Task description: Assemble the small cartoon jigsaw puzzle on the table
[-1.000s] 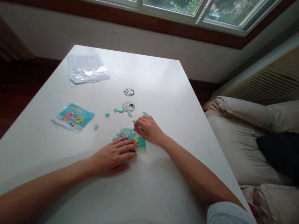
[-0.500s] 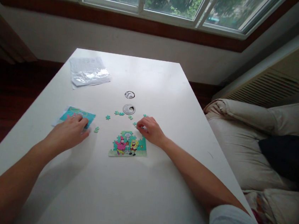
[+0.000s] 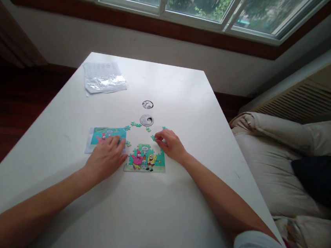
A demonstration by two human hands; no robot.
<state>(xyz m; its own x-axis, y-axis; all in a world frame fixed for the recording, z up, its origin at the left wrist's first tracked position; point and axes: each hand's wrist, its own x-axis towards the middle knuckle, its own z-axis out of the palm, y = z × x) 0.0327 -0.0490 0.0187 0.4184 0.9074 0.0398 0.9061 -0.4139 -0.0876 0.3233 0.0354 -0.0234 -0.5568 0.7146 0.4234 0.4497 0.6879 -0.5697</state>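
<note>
My left hand (image 3: 105, 159) lies palm down, fingers extended and slightly apart, on the picture card (image 3: 109, 132), a flat rectangle printed in teal with a pale strip along its left edge. Just right of it, near the middle of the smooth white table (image 3: 144, 208), sits the puzzle (image 3: 146, 161): straight along its bottom, jagged with knobs and notches along its top, printed with a pink, a yellow and a pale teal figure. My right hand (image 3: 171, 144) is curled just above its upper right corner, thumb and fingertips drawn together beside a small teal piece (image 3: 153, 137); from here I can't tell whether they grip it.

More knobbly loose pieces (image 3: 138, 125) lie scattered in an arc beyond the puzzle. Behind them I see a round grey disc (image 3: 145, 120) with a dark hole and, further off, a round opening (image 3: 147, 104). A crinkled, shiny clear bag (image 3: 106, 78) rests at the far left. To the right, a padded beige sofa (image 3: 256, 161) shows soft creases.
</note>
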